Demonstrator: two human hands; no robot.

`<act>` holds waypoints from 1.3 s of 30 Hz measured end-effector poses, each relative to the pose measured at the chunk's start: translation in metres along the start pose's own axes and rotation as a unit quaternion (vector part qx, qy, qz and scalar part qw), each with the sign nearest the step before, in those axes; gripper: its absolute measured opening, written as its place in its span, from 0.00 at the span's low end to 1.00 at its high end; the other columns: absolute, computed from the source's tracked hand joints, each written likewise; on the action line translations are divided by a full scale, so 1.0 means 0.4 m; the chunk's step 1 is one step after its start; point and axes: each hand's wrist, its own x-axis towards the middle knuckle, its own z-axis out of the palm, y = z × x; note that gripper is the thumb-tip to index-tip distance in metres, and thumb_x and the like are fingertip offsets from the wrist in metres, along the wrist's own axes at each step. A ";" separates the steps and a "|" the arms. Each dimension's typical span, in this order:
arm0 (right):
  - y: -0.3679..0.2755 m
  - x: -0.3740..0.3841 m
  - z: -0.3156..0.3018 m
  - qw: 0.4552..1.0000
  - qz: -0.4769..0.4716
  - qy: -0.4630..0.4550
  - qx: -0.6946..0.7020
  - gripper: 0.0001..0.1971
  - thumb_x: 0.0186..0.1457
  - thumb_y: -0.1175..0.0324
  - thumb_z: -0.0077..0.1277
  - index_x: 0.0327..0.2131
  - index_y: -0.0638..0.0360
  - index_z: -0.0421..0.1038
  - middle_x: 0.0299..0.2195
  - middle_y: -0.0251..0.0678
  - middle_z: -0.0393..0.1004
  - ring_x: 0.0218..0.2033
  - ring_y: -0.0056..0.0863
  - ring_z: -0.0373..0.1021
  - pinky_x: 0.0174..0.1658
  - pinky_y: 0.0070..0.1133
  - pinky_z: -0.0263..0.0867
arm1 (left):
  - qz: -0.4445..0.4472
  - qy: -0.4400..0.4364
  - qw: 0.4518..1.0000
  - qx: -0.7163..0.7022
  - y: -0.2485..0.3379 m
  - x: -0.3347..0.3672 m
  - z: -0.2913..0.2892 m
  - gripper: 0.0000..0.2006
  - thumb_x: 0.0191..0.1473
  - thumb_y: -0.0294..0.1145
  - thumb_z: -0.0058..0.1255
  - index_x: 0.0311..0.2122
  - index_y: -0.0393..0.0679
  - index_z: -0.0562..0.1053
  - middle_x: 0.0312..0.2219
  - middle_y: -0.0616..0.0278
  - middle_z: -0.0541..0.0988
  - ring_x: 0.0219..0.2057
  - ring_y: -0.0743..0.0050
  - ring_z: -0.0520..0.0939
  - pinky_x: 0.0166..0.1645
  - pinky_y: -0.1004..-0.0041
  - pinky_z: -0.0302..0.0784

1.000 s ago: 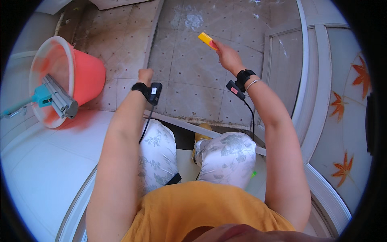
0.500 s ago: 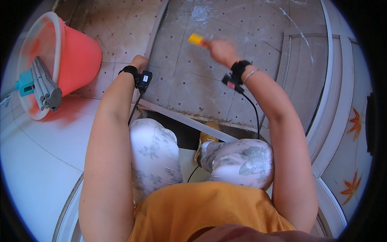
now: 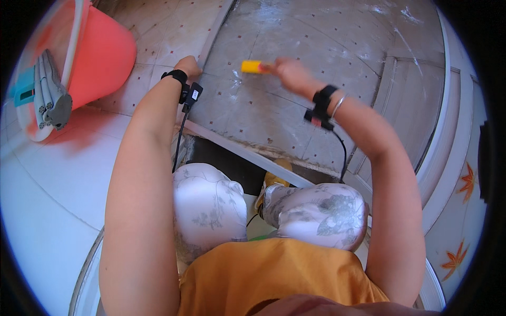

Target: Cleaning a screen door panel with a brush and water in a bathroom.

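Note:
My left hand is closed around the narrow pale frame at the left side of a large panel that looks like glass. Tiles with small dark squares show through or in it, along with whitish smears. Farther right, my right hand, blurred by motion, grips a small tool with a yellow block-shaped end pointing left. Its exact kind is unclear. Whether the yellow end touches the panel, I cannot tell. Black straps with small cabled devices circle both wrists.
A pink bucket with a white rim stands at the left. On its edge rests a grey mop head with a teal clamp. My knees are bent below the panel's lower frame bar. A white ridged frame runs along the right.
My right hand and the yellow-ended tool have moved slightly down relative to the panel. My left hand stays on the frame. The whole view has shifted a little.

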 end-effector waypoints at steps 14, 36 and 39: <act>0.037 0.151 0.034 0.995 -0.001 0.097 -0.035 0.13 0.55 0.65 0.35 0.41 0.48 0.68 0.31 0.44 0.71 0.35 0.39 0.70 0.37 0.31 0.66 | -0.056 -0.006 0.998 0.007 0.053 -0.004 0.003 0.18 0.41 0.38 0.55 0.35 0.35 0.72 0.34 0.45 0.75 0.38 0.51 0.76 0.43 0.65 0.70; 0.075 0.129 -0.020 0.994 -0.048 0.075 -0.071 0.13 0.54 0.67 0.36 0.42 0.52 0.66 0.29 0.46 0.71 0.32 0.41 0.70 0.33 0.32 0.67 | -0.063 0.033 0.997 -0.038 0.075 -0.063 -0.016 0.20 0.45 0.42 0.51 0.38 0.35 0.69 0.37 0.44 0.73 0.41 0.50 0.74 0.45 0.63 0.69; 0.193 0.136 -0.058 0.984 0.085 0.114 -0.105 0.13 0.54 0.67 0.36 0.42 0.53 0.66 0.29 0.46 0.72 0.31 0.41 0.70 0.31 0.33 0.67 | -0.062 0.010 0.998 -0.031 0.107 -0.055 -0.024 0.19 0.46 0.40 0.49 0.40 0.38 0.70 0.40 0.46 0.73 0.42 0.53 0.74 0.45 0.64 0.69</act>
